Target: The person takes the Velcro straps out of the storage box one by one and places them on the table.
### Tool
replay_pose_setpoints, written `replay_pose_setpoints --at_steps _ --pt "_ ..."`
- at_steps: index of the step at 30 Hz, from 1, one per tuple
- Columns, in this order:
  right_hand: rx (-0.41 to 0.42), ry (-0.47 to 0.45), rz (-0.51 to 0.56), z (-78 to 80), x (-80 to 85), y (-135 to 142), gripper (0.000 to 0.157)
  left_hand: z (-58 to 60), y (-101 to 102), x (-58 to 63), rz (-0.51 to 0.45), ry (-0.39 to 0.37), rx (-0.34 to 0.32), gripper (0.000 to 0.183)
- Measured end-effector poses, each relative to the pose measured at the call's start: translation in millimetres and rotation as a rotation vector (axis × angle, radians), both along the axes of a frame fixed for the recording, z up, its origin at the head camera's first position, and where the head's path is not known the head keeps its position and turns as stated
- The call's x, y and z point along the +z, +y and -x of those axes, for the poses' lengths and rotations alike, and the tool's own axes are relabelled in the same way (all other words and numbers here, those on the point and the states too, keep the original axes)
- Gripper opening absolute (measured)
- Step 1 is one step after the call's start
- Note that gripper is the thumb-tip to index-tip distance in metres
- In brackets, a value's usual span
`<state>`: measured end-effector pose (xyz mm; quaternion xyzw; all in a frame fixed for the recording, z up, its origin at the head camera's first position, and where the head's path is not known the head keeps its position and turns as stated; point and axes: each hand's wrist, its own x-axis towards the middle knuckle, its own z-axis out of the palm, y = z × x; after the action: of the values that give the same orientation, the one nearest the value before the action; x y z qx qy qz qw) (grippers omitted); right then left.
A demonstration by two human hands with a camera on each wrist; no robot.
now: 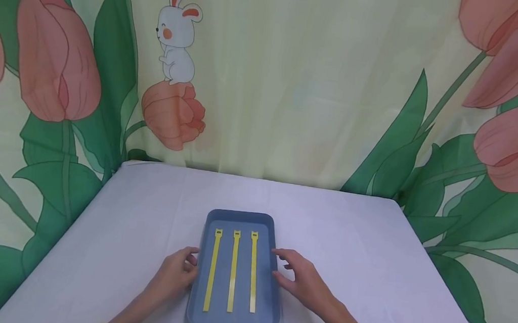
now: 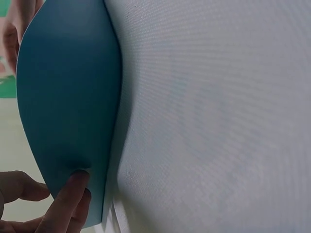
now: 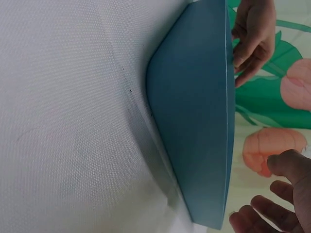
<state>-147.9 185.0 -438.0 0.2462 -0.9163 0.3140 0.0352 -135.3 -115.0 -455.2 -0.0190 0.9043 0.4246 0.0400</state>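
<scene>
Blue tray (image 1: 243, 274), flat on the white cloth (image 1: 348, 249), with three yellow straps (image 1: 233, 273) lying lengthwise in it, side by side. The left hand's (image 1: 176, 270) fingertips touch its outer wall; the right hand (image 1: 301, 282), fingers loosely parted, grips nothing at the opposite side. Looks like positioning to me; shifting it calls for a firmer, matched hold.

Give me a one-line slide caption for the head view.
A left hand and a right hand flank a blue tray on a white tablecloth, three yellow straps lying lengthwise inside.
</scene>
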Motion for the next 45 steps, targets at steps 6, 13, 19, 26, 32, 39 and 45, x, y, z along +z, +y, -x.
replay_pose_setpoints --at_steps 6,13,19,26,32,39,45 --pt "0.004 0.032 -0.015 6.1 6.8 1.1 0.051 4.9 2.7 1.5 -0.016 0.066 -0.009 0.044" --pt "0.009 0.019 -0.009 2.4 1.8 -2.5 0.050 2.1 1.6 2.8 -0.028 0.035 -0.007 0.047" --pt "0.031 0.000 -0.009 1.4 -2.8 -7.9 0.050 -0.1 -0.8 2.6 -0.023 0.016 -0.003 0.047" --pt "0.083 0.028 -0.015 2.8 -1.6 -14.1 0.048 1.8 0.5 -0.7 -0.023 0.012 0.002 0.047" --pt "0.087 0.009 -0.029 4.4 1.8 -18.3 0.049 2.1 1.0 -2.1 -0.018 0.026 0.003 0.047" --pt "0.088 -0.017 -0.055 5.3 0.9 -20.7 0.048 1.6 0.8 -2.7 -0.029 0.007 -0.004 0.048" --pt "0.101 -0.019 -0.049 6.5 -0.7 -24.0 0.048 1.9 1.0 -4.9 -0.026 0.019 -0.003 0.047"
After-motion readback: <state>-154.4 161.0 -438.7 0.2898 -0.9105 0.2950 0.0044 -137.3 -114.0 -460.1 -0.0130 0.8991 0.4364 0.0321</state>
